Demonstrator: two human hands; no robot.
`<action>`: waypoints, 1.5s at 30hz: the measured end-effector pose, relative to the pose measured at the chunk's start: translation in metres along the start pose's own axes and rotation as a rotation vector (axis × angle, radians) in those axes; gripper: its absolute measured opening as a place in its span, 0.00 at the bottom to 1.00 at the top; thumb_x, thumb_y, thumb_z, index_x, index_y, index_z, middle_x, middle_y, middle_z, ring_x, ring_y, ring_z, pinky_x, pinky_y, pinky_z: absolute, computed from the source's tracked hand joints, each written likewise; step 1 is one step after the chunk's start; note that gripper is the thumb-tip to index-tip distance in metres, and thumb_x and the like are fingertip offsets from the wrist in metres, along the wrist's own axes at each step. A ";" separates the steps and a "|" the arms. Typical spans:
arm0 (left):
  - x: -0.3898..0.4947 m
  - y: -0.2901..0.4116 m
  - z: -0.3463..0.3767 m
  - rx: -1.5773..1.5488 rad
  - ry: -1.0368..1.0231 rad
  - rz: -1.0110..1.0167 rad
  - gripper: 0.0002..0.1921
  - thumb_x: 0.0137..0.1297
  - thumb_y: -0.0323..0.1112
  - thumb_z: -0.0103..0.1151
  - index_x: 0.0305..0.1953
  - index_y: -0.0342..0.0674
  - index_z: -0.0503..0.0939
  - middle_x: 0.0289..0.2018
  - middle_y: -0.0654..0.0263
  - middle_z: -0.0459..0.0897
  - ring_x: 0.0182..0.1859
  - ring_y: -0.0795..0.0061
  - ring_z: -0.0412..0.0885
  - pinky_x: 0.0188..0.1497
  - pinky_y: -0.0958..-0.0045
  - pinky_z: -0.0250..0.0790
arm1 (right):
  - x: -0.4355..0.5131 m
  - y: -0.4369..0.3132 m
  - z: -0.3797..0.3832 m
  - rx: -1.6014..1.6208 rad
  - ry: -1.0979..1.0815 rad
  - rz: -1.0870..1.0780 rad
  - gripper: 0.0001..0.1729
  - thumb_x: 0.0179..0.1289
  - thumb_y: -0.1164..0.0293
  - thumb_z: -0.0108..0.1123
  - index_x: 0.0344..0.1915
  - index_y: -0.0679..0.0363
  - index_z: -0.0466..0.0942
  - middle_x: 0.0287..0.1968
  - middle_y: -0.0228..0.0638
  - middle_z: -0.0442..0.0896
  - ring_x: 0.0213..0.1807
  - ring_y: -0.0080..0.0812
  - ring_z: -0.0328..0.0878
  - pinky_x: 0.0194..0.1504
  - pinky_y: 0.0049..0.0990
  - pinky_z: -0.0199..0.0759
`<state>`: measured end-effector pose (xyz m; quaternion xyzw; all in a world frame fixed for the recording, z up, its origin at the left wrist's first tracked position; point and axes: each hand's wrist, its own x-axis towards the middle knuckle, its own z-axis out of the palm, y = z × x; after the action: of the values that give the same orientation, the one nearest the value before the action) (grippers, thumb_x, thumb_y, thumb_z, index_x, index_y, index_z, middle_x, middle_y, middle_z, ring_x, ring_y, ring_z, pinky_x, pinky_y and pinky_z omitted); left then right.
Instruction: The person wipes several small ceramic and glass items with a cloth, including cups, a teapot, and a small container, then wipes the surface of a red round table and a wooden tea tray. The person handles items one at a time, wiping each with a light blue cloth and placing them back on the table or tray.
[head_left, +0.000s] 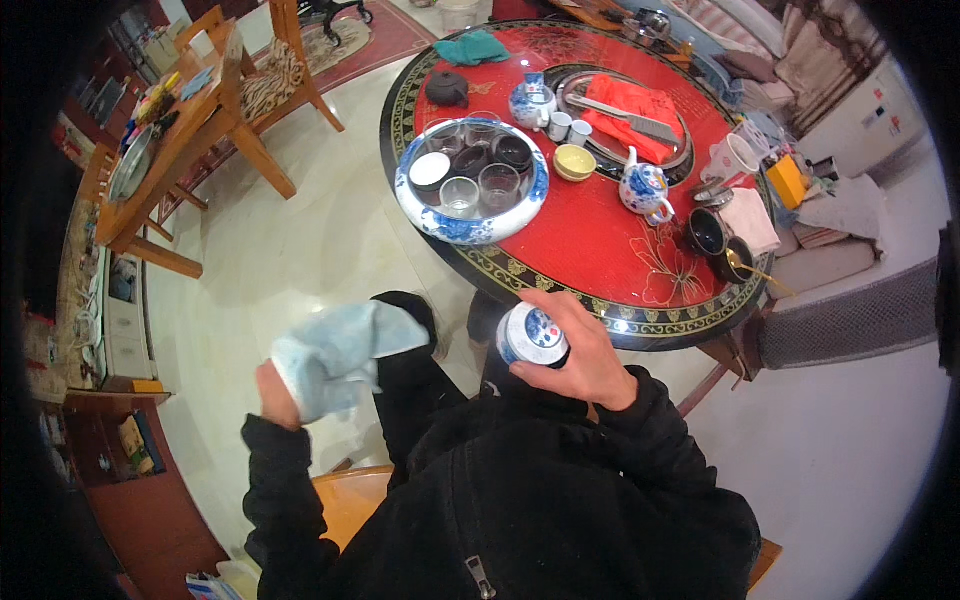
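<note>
My right hand (581, 352) grips a small blue-and-white porcelain jar (529, 335) near the table's front edge, its patterned round face turned upward. Off to the left, my left hand (279, 397) holds a pale blue cloth (341, 356) that hangs over and hides most of its fingers. Beyond the hands, a blue-and-white porcelain basin (472, 229) holds several glass and dark cups. Behind it to the right stand a lidded blue-and-white pot (532, 105) and two small cups. A second blue-and-white teapot (645, 187) stands further right, beside a yellow bowl (574, 162).
The round red table (555, 251) also bears a dark clay teapot (447, 88), a green cloth (472, 49), and a round tray with red plastic and a brush (652, 127). Black bowls (706, 231) and a pink cloth (750, 220) lie at its right. A wooden table (187, 142) stands left.
</note>
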<state>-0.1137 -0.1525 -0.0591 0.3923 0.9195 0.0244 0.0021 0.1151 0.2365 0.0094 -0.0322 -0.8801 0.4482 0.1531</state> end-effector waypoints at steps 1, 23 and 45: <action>-0.002 -0.009 -0.012 0.090 -0.081 -0.032 0.14 0.54 0.42 0.64 0.42 0.48 0.86 0.39 0.59 0.88 0.41 0.53 0.86 0.41 0.56 0.77 | 0.000 -0.001 0.001 0.010 -0.009 0.028 0.43 0.51 0.63 0.77 0.66 0.63 0.71 0.52 0.50 0.79 0.55 0.49 0.79 0.58 0.38 0.72; 0.011 0.191 -0.035 -1.945 -0.334 -0.277 0.35 0.74 0.50 0.50 0.76 0.40 0.56 0.67 0.61 0.71 0.70 0.68 0.70 0.73 0.64 0.60 | 0.024 -0.033 0.053 0.003 -0.275 -0.349 0.48 0.52 0.66 0.75 0.71 0.60 0.62 0.60 0.47 0.75 0.60 0.49 0.75 0.61 0.42 0.68; 0.059 0.104 0.003 -2.159 0.004 -0.465 0.26 0.73 0.44 0.43 0.65 0.33 0.69 0.52 0.59 0.82 0.56 0.66 0.81 0.62 0.65 0.72 | 0.170 0.071 -0.074 0.204 0.250 0.368 0.22 0.81 0.56 0.49 0.43 0.65 0.78 0.30 0.30 0.81 0.22 0.21 0.78 0.23 0.18 0.69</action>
<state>-0.0793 -0.0375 -0.0565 0.0017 0.4661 0.8141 0.3464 -0.0307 0.3699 0.0343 -0.2318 -0.7837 0.5477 0.1791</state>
